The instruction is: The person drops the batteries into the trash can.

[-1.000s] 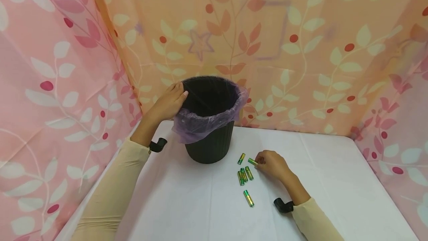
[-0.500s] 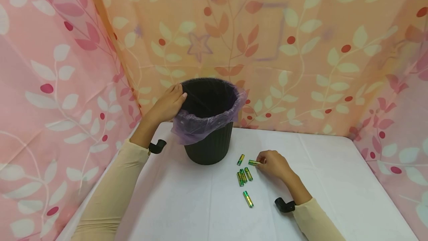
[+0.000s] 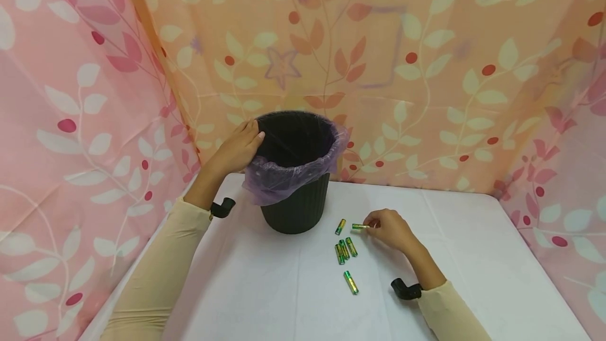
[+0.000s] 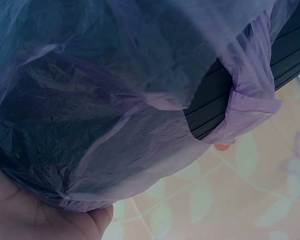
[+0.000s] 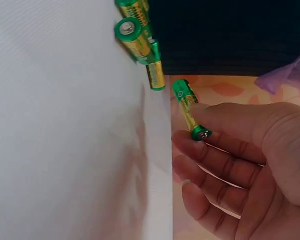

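1. Leaf-patterned cloths point(image 3: 303, 25) are hung behind and on both sides of a white table point(image 3: 454, 257), on which a dark bin point(image 3: 295, 214) is stood upright, lined with a purple bag point(image 3: 284, 178).
2. The bin's dark inside is shown in the head view; in the left wrist view, the bag's folds and the bin's ribbed side are seen close up.
3. Five loose batteries point(image 3: 351, 247) are seen to the right of the bin in the head view; only some are caught in the right wrist view.
4. The metal end of the held battery point(image 5: 185, 95) is revealed only there.
5. That battery is pinched between thumb and forefinger of the right hand point(image 3: 388, 229), near the loose ones.
6. The bin's top is gripped, over the bag, by the left hand point(image 3: 238, 149); its fingers are partly hidden in the left wrist view.
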Tool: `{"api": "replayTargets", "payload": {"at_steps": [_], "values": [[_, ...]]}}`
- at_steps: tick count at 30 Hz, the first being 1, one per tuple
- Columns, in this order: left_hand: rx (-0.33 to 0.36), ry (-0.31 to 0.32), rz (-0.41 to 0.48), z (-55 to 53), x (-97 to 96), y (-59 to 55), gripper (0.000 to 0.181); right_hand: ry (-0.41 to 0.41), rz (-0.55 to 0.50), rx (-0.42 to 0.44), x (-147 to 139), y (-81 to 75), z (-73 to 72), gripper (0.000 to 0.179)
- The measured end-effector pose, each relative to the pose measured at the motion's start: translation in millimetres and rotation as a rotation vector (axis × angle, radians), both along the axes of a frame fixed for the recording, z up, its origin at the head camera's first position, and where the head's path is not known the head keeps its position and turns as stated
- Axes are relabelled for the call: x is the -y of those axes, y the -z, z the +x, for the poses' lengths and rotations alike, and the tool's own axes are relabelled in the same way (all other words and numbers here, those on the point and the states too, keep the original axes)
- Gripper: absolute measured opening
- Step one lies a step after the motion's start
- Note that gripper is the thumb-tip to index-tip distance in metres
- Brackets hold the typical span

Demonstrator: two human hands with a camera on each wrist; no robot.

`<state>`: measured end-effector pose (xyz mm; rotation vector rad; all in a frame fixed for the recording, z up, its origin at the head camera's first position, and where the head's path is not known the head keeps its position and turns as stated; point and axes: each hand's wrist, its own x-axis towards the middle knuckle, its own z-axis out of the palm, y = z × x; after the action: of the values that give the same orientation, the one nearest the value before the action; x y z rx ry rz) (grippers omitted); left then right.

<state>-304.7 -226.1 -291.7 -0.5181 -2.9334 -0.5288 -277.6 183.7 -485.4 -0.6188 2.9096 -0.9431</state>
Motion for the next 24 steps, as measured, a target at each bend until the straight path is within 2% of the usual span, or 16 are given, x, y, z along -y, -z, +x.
{"api": "replayTargets", "payload": {"at_steps": [11, 24], "values": [[0.003, -0.008, -0.005, 0.7, -0.4, 1.0, 0.063, -0.003, -0.140, 0.061, 2.8, -9.6, 4.0, 0.004], [0.009, -0.013, 0.006, 1.3, -0.4, 0.3, 0.064, 0.020, -0.255, -0.008, 5.0, -24.8, 11.2, 0.008]]}}
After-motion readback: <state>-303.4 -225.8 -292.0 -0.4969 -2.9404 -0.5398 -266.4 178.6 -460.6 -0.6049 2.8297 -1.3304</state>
